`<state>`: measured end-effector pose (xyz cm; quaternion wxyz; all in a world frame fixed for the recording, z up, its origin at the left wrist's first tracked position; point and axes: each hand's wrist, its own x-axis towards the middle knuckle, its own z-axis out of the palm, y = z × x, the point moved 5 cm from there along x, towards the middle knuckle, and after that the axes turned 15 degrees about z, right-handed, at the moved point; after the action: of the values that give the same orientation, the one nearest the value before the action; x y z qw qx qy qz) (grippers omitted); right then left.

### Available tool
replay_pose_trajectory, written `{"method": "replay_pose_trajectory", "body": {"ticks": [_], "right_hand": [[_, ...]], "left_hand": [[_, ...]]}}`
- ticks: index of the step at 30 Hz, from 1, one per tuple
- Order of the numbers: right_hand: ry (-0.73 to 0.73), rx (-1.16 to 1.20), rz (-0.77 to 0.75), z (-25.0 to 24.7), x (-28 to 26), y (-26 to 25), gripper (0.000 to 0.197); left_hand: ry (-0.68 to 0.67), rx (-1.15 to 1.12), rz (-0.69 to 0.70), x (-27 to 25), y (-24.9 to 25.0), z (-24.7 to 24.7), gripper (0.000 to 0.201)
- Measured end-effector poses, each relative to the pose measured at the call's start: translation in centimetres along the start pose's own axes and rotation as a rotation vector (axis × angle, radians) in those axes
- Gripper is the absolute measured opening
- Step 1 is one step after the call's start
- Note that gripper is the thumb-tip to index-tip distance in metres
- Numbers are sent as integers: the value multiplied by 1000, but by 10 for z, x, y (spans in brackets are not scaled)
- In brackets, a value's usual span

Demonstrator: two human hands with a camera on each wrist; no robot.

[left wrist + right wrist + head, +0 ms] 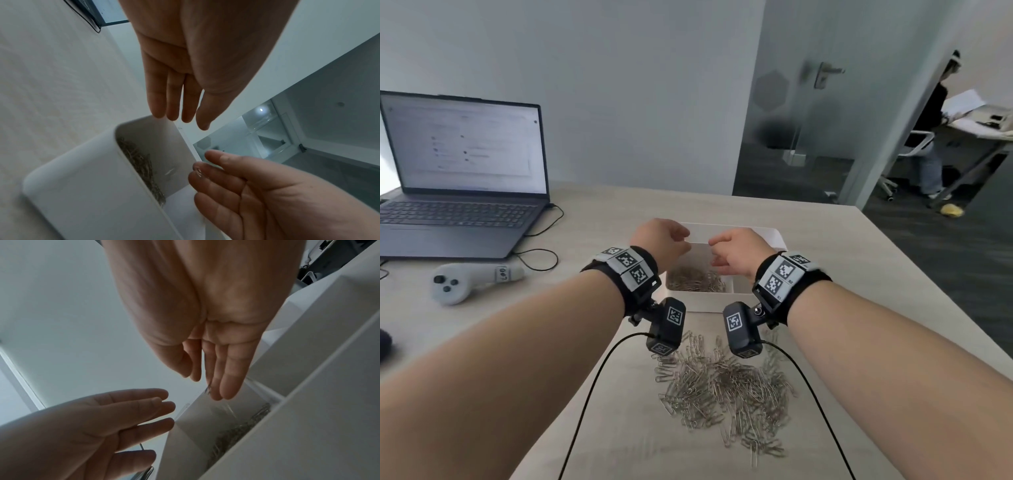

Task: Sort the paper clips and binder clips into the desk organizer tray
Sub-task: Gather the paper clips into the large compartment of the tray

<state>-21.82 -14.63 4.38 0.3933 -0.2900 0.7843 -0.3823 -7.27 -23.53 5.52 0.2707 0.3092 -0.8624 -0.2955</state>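
Note:
A white organizer tray [768, 236] stands mid-table, and silver paper clips [695, 281] fill its near compartment. A large loose pile of paper clips [726, 387] lies on the table in front of it. My left hand [684, 237] and right hand [714, 246] hover side by side over that compartment. In the left wrist view the left hand [179, 116] has straight fingers above the tray wall [82, 186] and holds nothing. The right hand [209, 386] also has straight fingers, and a blurred clip [207, 389] is dropping from its fingertips. No binder clips are visible.
An open laptop [462, 171] sits at the back left, with a grey controller [465, 277] and a looping cable in front of it. Black wrist-camera cables [599, 377] trail past the clip pile. The table's right edge runs diagonally. A person sits beyond the glass door.

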Motion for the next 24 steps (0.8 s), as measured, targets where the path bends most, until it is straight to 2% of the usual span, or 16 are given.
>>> {"method": "replay_pose_trajectory", "body": {"ticks": [6, 9, 12, 16, 18, 22, 24], "right_hand": [[34, -36, -84, -11, -28, 14, 21], [-17, -9, -102, -18, -51, 26, 18], [-18, -241, -108, -29, -72, 46, 22], [33, -745, -97, -44, -88, 77, 31], [38, -925, -66, -47, -92, 92, 39], [-1, -1093, -21, -41, -97, 119, 52], [-17, -1113, -27, -36, -102, 124, 50]], "left_hand": [[-48, 52, 52, -31, 14, 3, 13], [-174, 81, 88, -53, 21, 13, 13], [-376, 201, 88, -79, 19, 27, 22], [-585, 369, 53, -111, 15, 45, 44], [-664, 398, 52, -121, 16, 56, 42], [-709, 432, 139, -137, 25, 70, 34], [-712, 417, 173, -145, 32, 77, 35]]}}
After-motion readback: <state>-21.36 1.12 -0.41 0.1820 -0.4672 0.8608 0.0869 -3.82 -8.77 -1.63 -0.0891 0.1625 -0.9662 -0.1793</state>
